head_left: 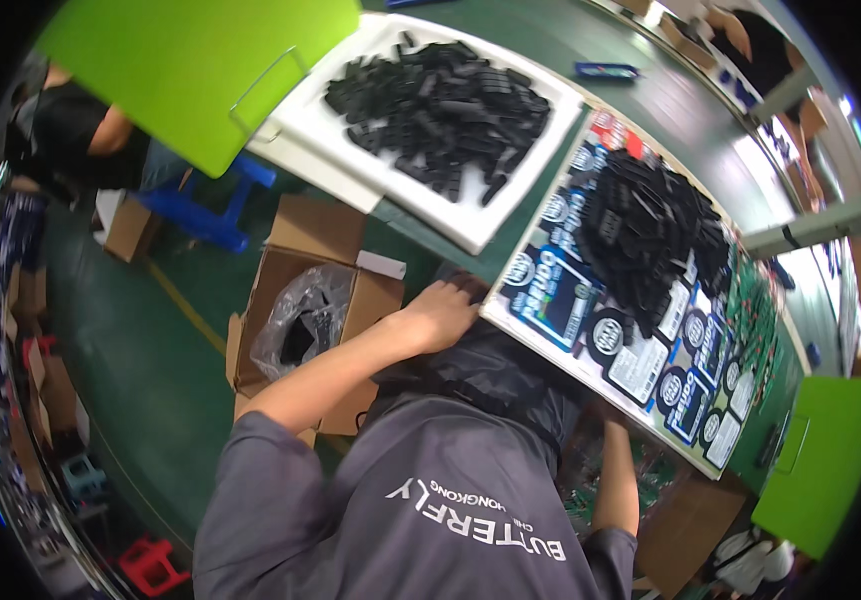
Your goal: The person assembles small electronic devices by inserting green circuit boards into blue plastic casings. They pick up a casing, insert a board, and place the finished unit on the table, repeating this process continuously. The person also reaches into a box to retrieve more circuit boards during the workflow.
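My left hand [440, 315] is at the near left corner of the board on the bench, beside the open cardboard box. Its fingers are bent and closed toward a dark thing at the bench edge that I cannot make out. Most of my right hand [610, 415] is hidden under the board's near edge, and its fingers do not show. A pile of small black plastic parts [650, 225] lies on the printed board [630, 375] just above my hands. More black parts [445, 105] fill the middle of a white tray [480, 225] behind and to the left.
The cardboard box [370, 300] on my left has a clear plastic bag [300, 315] with black pieces inside. Green circuit boards with wires [755, 310] lie at the right. Green panels [190, 70] stand at the far left and right. A blue stool [210, 210] and another person's arm [110, 130] are at left.
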Motion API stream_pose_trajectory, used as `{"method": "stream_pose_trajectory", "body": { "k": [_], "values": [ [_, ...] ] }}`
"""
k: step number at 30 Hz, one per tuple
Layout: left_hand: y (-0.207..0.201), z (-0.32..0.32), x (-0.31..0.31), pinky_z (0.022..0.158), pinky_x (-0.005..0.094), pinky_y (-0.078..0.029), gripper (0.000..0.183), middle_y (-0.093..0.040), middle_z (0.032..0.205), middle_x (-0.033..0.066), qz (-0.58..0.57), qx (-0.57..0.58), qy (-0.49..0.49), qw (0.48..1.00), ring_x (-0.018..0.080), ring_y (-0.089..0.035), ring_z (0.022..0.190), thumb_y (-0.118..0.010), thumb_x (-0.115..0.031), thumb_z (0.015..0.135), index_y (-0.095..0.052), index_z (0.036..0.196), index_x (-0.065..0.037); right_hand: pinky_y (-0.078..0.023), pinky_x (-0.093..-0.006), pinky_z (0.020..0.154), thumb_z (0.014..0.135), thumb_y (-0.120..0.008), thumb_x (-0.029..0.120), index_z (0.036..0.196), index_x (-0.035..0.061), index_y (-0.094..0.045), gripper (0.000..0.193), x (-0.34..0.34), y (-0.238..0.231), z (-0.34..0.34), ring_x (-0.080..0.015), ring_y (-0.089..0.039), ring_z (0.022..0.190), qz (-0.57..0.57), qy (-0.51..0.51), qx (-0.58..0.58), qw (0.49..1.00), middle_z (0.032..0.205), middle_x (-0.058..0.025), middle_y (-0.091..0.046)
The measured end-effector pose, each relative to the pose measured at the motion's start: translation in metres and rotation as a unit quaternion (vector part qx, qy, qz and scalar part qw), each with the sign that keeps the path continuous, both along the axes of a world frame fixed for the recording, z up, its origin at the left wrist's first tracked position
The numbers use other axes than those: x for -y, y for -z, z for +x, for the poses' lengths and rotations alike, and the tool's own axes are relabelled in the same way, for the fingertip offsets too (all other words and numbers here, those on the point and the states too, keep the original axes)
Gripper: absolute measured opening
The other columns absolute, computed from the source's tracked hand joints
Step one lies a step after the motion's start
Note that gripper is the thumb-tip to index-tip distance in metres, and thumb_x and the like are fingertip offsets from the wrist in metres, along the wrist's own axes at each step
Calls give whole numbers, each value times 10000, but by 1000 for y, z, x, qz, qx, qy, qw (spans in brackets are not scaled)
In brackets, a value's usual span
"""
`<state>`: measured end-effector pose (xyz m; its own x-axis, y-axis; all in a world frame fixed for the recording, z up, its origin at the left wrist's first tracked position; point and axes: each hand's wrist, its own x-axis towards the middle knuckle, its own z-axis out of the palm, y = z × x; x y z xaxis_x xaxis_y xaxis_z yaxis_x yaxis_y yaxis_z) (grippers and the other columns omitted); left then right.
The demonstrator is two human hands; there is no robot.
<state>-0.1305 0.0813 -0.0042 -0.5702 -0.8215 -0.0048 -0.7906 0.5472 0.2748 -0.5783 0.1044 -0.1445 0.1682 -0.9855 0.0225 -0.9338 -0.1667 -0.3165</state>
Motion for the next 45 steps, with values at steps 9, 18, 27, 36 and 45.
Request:
{"method": "stream_pose_trajectory", "body": {
  "k": [9, 18, 27, 36, 45],
  "values": [
    [57, -8, -5, 846, 491, -559, 161, -714, 997, 178, 37, -118, -35, 992, 389, -679, 1017, -627, -120, 859, -700, 954, -13, -382, -458, 1158, 1074, -554, 299, 1483, -27, -501, 526, 14, 10, -34, -401, -514, 1399, -27, -111, -154, 981, 1469, -269, -573],
    [31, 3, -41, 784, 559, -532, 228, -730, 911, 252, 193, -199, -57, 959, 449, -707, 886, -570, -145, 857, -708, 944, 15, -450, -493, 1019, 1086, -541, 338, 1308, -54, -594, 453, 4, -52, -1, -433, -603, 1237, 89, -73, -39, 993, 1277, -303, -642],
    [47, -13, -39, 739, 573, -516, 224, -716, 851, 244, 138, -255, -80, 954, 466, -686, 827, -571, -208, 923, -699, 910, -26, -444, -545, 970, 1050, -515, 249, 1192, -59, -619, 354, -32, -77, 39, -537, -577, 1101, 23, -24, -30, 999, 1158, -348, -628],
    [34, -13, -29, 816, 535, -531, 290, -738, 939, 247, 193, -274, -116, 935, 456, -694, 911, -600, -279, 978, -744, 1074, -46, -503, -527, 803, 889, -635, 169, 844, -17, -587, 198, -107, -168, 101, -459, -638, 920, 150, -27, 84, 985, 912, -241, -668],
    [-2, 5, -36, 933, 464, -531, 283, -731, 1127, 230, 168, -285, -84, 940, 417, -686, 1059, -661, -175, 960, -714, 1169, 8, -533, -507, 853, 995, -644, 260, 1068, 7, -662, 263, -82, -197, 106, -395, -671, 988, 68, -90, 85, 990, 1015, -193, -699]
  ]
}}
